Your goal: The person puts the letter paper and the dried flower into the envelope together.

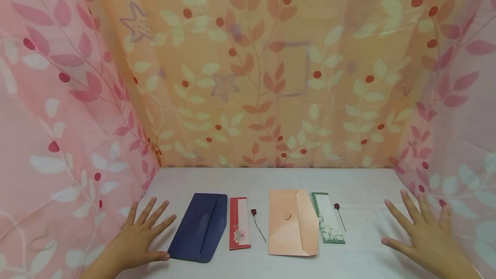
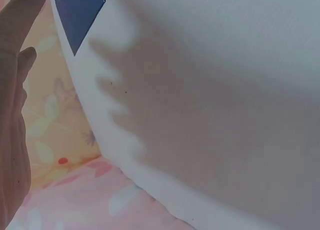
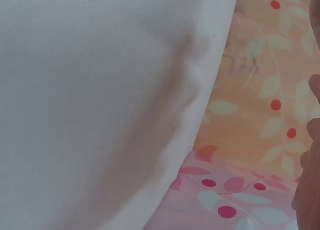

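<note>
My left hand [image 1: 139, 238] is spread with straight fingers at the left, its thumb tip right at the lower corner of a dark blue envelope [image 1: 197, 227]. To the right of that envelope lies a red floral card [image 1: 240, 223], then a small dried rose [image 1: 254, 212] on a thin stem. A peach envelope [image 1: 286, 223] with its flap to the right partly overlaps a green-edged floral card [image 1: 327, 218]. Another dried rose [image 1: 337, 206] lies beyond it. My right hand [image 1: 426, 236], fingers spread and holding nothing, is off to the right of this rose.
A white cloth [image 1: 232, 180] covers the table. Patterned curtains enclose it: an orange one [image 1: 252, 115] at the back and pink ones at the left [image 1: 77, 119] and right [image 1: 465, 111]. Hand shadows fall on the cloth in both wrist views.
</note>
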`<state>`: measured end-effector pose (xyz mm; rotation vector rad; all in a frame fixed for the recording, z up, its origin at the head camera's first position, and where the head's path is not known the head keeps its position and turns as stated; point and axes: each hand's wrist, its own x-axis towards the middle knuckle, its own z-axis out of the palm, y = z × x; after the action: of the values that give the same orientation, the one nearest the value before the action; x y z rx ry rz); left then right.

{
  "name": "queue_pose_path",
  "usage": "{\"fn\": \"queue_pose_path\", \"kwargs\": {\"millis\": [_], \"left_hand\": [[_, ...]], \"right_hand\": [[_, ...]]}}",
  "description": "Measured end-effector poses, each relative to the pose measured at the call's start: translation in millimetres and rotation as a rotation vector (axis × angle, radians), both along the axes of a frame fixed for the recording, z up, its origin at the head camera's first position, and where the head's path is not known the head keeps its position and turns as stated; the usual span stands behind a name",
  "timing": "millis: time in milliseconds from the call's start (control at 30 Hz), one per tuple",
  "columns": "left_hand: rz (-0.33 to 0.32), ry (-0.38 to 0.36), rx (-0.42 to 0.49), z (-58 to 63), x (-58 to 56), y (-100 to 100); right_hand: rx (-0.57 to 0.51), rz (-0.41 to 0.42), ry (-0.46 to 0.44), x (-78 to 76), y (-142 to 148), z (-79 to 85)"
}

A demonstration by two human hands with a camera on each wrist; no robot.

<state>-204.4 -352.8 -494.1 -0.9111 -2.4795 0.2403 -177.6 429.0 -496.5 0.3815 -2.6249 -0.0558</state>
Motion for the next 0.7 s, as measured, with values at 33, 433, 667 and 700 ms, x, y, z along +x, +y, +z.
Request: {"fn": "queue_pose_path", "kwargs": {"millis": [33, 433, 667, 700], "left_hand": [[-0.001, -0.001, 0.002, -0.6, -0.3, 1], [-0.035, -0.001, 0.006, -2.1, -3.0, 6], [-0.041, -0.006, -0.005, -0.5, -2.5, 11], [-0.039, -0.01, -0.006, -0.9, -2.9, 12]], "right_hand": [[-0.001, 0.005, 0.007, -1.4, -1, -0.3], [-0.043, 0.05, 0.029, -11.4, -20, 2.3], [-0.051, 0.064, 0.043, -15.7, -31, 2.4], [-0.052, 0.066, 0.043, -16.1, -33, 2.7]]}}
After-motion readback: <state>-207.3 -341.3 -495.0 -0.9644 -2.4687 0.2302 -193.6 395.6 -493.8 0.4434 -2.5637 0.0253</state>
